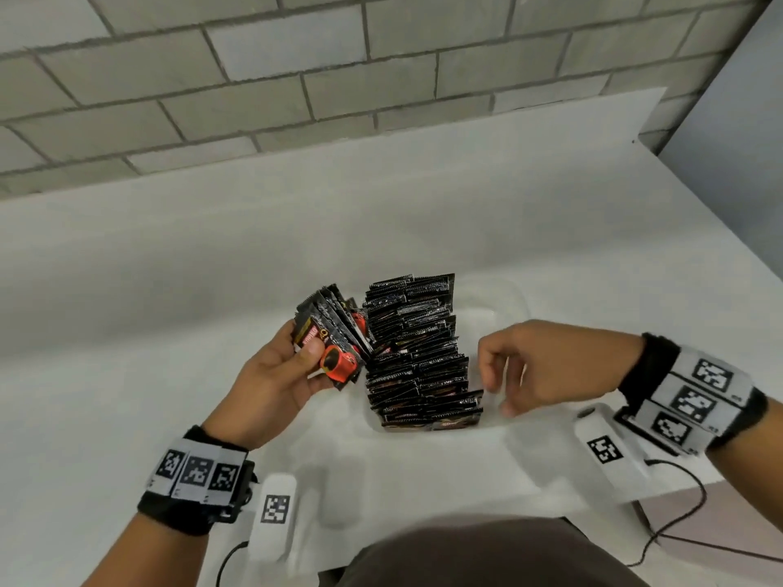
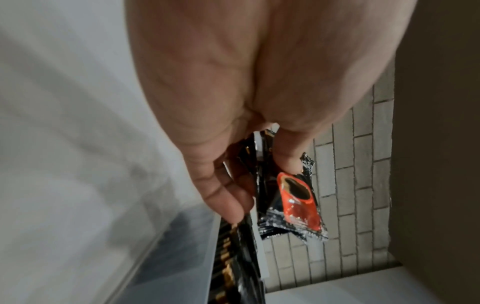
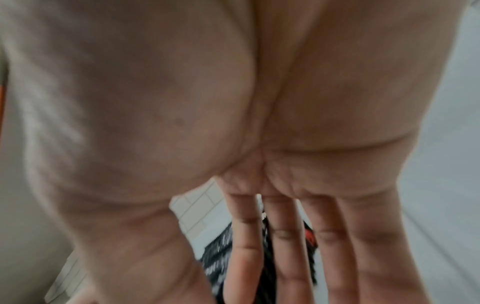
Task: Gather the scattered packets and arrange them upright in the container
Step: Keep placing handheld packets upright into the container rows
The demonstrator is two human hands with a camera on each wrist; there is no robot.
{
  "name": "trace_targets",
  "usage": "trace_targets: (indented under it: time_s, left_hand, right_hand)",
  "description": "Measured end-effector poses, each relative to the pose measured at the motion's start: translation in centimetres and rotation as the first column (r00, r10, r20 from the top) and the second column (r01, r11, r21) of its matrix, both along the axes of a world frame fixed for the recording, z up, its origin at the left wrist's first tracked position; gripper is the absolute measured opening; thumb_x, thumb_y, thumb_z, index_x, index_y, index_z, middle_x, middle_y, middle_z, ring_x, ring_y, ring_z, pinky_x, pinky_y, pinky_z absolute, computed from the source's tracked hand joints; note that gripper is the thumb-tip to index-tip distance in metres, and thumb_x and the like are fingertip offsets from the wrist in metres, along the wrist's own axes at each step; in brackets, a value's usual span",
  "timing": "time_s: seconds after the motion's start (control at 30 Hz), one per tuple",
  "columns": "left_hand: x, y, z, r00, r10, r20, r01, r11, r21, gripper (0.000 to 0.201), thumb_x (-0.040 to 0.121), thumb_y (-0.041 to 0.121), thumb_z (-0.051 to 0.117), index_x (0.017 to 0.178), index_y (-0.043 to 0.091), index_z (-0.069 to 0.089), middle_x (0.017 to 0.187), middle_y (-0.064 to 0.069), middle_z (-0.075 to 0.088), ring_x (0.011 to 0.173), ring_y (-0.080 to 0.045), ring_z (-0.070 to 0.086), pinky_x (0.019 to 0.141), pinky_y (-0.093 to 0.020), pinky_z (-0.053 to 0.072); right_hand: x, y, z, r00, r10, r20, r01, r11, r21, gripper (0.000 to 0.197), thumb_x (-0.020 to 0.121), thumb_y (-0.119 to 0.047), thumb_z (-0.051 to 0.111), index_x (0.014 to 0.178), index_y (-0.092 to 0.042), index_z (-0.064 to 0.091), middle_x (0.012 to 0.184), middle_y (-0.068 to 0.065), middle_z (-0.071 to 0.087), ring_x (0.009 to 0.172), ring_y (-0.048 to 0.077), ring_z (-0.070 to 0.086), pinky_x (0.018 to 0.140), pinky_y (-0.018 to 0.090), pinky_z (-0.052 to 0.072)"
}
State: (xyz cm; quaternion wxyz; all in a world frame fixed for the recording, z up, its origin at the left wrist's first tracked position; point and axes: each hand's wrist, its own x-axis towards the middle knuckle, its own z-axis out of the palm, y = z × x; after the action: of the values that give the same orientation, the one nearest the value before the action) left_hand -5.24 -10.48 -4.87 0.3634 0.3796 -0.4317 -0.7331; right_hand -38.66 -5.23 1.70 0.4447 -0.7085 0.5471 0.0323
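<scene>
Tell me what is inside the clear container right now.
The clear container holds a dense row of black packets standing on edge, filling its left side. Its right part looks unfilled. The floor beneath the packets is covered, so nothing there can be seen.

White tabletop (image 1: 212,290), far edge against a grey block wall (image 1: 254,78). Clear container (image 1: 508,298) sits on it right of centre, its left part packed with a row of black packets (image 1: 417,353) standing on edge. Near edge: two white marker blocks lie on the surface, one left (image 1: 273,519), one right (image 1: 606,449), each trailing a black cable (image 1: 678,502).
</scene>
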Motion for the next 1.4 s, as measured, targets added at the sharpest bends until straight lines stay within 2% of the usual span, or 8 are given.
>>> trace_targets:
  time_s: [0.2, 0.37, 0.7, 0.83, 1.03, 1.1, 1.2, 1.4]
  left_hand:
    - [1.3, -1.1, 0.1, 0.998, 0.05, -0.028, -0.05, 0.999, -0.013, 0.061, 0.094, 0.018, 0.057, 0.152, 0.006, 0.04, 0.128, -0.017, 0.064, 0.106, -0.029, 0.067, 0.082, -0.038, 0.058]
    - [-0.5, -1.9, -0.5, 0.998, 0.044, -0.035, -0.044, 0.999, 0.014, 0.052, 0.102, 0.009, 0.051, 0.151, 0.0, 0.036, 0.111, -0.008, 0.068, 0.09, -0.021, 0.068, 0.076, -0.033, 0.057]
    - [-1.2, -3.7, -0.1, 0.997, -0.077, -0.026, 0.077, 0.997, 0.004, 0.058, 0.098, 0.012, 0.045, 0.152, -0.003, 0.031, 0.104, -0.002, 0.069, 0.087, -0.018, 0.067, 0.076, -0.033, 0.056]
    - [-1.5, -4.5, -0.2, 0.991, -0.133, -0.008, 0.133, 0.991, 0.0, 0.059, 0.096, 0.012, 0.046, 0.152, -0.002, 0.031, 0.101, 0.001, 0.07, 0.085, -0.017, 0.067, 0.074, -0.033, 0.056]
    - [-2.1, -5.3, -0.1, 0.984, -0.169, 0.064, 0.171, 0.985, -0.021, 0.06, 0.095, 0.013, 0.049, 0.153, 0.004, 0.035, 0.121, -0.007, 0.066, 0.095, -0.017, 0.068, 0.076, -0.03, 0.056]
    - [-1.7, -6.0, 0.4, 0.984, -0.165, 0.07, 0.169, 0.984, -0.053, 0.061, 0.093, 0.013, 0.05, 0.152, 0.004, 0.036, 0.128, -0.013, 0.062, 0.103, -0.021, 0.066, 0.081, -0.033, 0.056]
    - [-1.3, -7.5, 1.5, 0.994, -0.111, 0.005, 0.111, 0.991, -0.08, 0.057, 0.092, 0.011, 0.049, 0.148, 0.003, 0.04, 0.13, -0.012, 0.064, 0.112, -0.022, 0.065, 0.09, -0.032, 0.056]
    - [-3.3, -9.3, 2.3, 0.984, -0.178, 0.023, 0.179, 0.98, -0.083, 0.091, 0.082, 0.034, 0.084, 0.152, 0.001, 0.035, 0.147, -0.023, 0.052, 0.131, -0.031, 0.055, 0.103, -0.036, 0.051]
  right_hand:
    - [0.4, -4.4, 1.1, 0.95, -0.311, 0.019, 0.295, 0.878, -0.377, 0.011, 0.087, -0.016, 0.065, 0.092, -0.026, 0.065, 0.084, -0.01, 0.068, 0.069, 0.0, 0.061, 0.063, 0.015, 0.045]
    - [1.9, -6.4, -1.3, 0.948, -0.112, -0.297, 0.054, 0.979, -0.197, 0.024, 0.094, -0.018, 0.053, 0.096, -0.002, 0.071, 0.09, 0.012, 0.073, 0.083, 0.026, 0.067, 0.073, 0.033, 0.054]
    - [1.3, -7.6, -1.5, 0.94, -0.071, -0.333, 0.013, 0.985, -0.172, 0.031, 0.095, -0.023, 0.054, 0.1, 0.003, 0.07, 0.099, 0.021, 0.072, 0.094, 0.037, 0.066, 0.083, 0.042, 0.055]
    - [1.8, -8.7, -1.0, 0.906, -0.047, -0.421, -0.044, 0.978, -0.202, 0.036, 0.093, -0.016, 0.051, 0.059, -0.005, 0.045, 0.06, 0.012, 0.045, 0.06, 0.03, 0.044, 0.062, 0.041, 0.046]
    - [3.9, -8.7, -1.3, 0.865, 0.061, -0.498, -0.138, 0.983, -0.119, 0.021, 0.099, -0.016, 0.046, 0.093, 0.001, 0.057, 0.089, 0.018, 0.058, 0.065, 0.022, 0.045, 0.048, 0.024, 0.032]
    - [3.3, -9.0, -1.2, 0.885, 0.03, -0.464, -0.108, 0.984, -0.143, 0.033, 0.097, -0.017, 0.048, 0.105, 0.012, 0.061, 0.103, 0.023, 0.068, 0.087, 0.037, 0.064, 0.069, 0.035, 0.054]
    - [2.3, -9.4, -0.8, 0.905, -0.04, -0.424, -0.047, 0.98, -0.193, 0.042, 0.094, -0.022, 0.051, 0.119, 0.01, 0.063, 0.119, 0.028, 0.067, 0.11, 0.044, 0.064, 0.091, 0.052, 0.055]
    - [3.5, -9.4, -0.5, 0.929, 0.0, -0.371, -0.075, 0.979, -0.188, 0.04, 0.098, -0.02, 0.051, 0.114, 0.014, 0.063, 0.086, 0.022, 0.062, 0.076, 0.036, 0.056, 0.062, 0.035, 0.04]
